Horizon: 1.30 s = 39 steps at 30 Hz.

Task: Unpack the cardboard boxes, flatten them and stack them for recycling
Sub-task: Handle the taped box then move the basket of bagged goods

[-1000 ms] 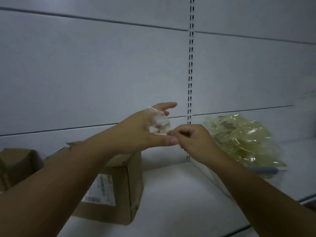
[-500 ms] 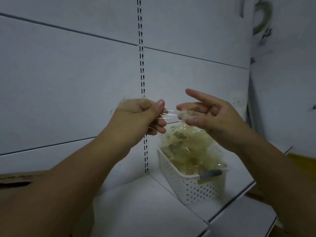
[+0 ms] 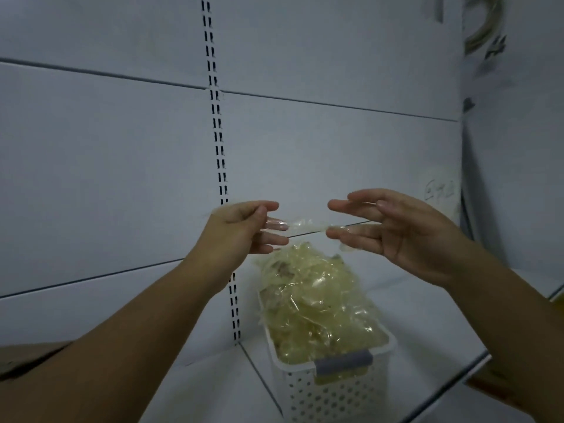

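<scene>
A crumpled strip of clear packing tape (image 3: 306, 226) stretches between my two hands, raised in front of the white shelf wall. My left hand (image 3: 244, 228) has the tape stuck on its fingertips, thumb against forefinger. My right hand (image 3: 393, 228) is spread, palm towards the left, with the tape's other end clinging to its middle fingers. Directly below stands a white perforated basket (image 3: 329, 389), heaped with wadded clear tape (image 3: 314, 306). A brown cardboard box (image 3: 27, 358) shows only as a corner at the far left, behind my left forearm.
The white shelf board (image 3: 198, 392) carries the basket, and its front edge runs off to the lower right. A slotted upright (image 3: 218, 154) runs down the back panel. Something brown (image 3: 491, 383) lies below the shelf edge at the right.
The view has swung right, from the cardboard boxes to the basket. My hands have pulled apart, stretching the tape from a wad into a strip, and my right hand has spread.
</scene>
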Each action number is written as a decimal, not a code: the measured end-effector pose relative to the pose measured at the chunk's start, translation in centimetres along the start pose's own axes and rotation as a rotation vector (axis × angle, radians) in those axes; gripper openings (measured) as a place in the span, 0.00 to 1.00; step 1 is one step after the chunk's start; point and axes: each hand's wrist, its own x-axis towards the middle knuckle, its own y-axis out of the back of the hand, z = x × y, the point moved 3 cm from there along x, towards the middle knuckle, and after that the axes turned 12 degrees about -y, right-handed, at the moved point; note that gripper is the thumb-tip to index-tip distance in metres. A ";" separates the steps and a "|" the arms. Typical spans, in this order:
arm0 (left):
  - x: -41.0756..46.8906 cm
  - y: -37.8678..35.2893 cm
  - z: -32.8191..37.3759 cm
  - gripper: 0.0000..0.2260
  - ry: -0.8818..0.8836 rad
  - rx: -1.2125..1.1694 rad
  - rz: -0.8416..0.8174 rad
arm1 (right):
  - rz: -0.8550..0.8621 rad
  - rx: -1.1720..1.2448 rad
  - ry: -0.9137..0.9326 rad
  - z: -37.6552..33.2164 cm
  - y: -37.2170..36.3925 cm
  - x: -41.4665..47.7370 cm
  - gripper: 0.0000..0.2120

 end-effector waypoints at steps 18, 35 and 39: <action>0.6 -2.4 -5.5 0.10 -0.069 0.639 0.011 | 0.637 0.027 0.486 1.8 4.8 -2.6 0.11; -1.5 0.7 -4.8 0.34 0.230 0.442 -0.785 | -0.123 -1.570 -0.453 11.5 0.6 4.0 0.20; -0.3 -2.2 -4.3 0.34 0.167 0.539 -0.605 | -0.092 -1.601 -0.440 12.1 0.6 3.7 0.20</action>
